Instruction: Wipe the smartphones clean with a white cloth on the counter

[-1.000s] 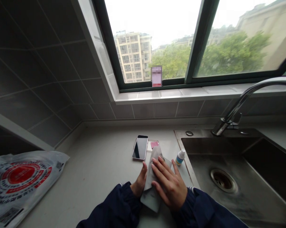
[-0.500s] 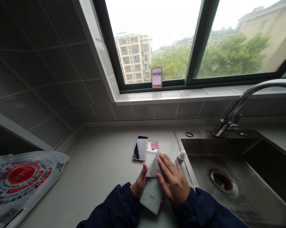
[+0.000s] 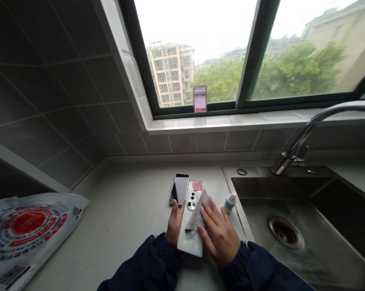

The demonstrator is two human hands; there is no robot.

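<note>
A white smartphone (image 3: 190, 244) lies back side up, its round camera ring uncovered at the far end. My left hand (image 3: 174, 224) grips it along the left edge, thumb up; the fingers underneath are hidden. My right hand (image 3: 220, 230) holds a folded grey cloth (image 3: 198, 216) against the right part of the phone's back, fingers stretched over it. Just beyond, a second phone (image 3: 179, 189) rests screen up beside a clear case (image 3: 200, 182) with a pink slip (image 3: 197, 186) on it. A small spray bottle (image 3: 230, 202) with a white cap stands right of my right hand.
To the right is a steel sink (image 3: 279, 202) with a chrome faucet (image 3: 300, 139) arching over it. A printed plastic bag (image 3: 27, 234) lies at the left on the pale countertop (image 3: 115, 218). Behind runs a tiled wall under a window sill (image 3: 218, 121).
The cloth has shifted off the phone's camera end, so the camera ring now shows. The phone's far end has moved up and its near end now lies farther from me. Both hands stay near their places.
</note>
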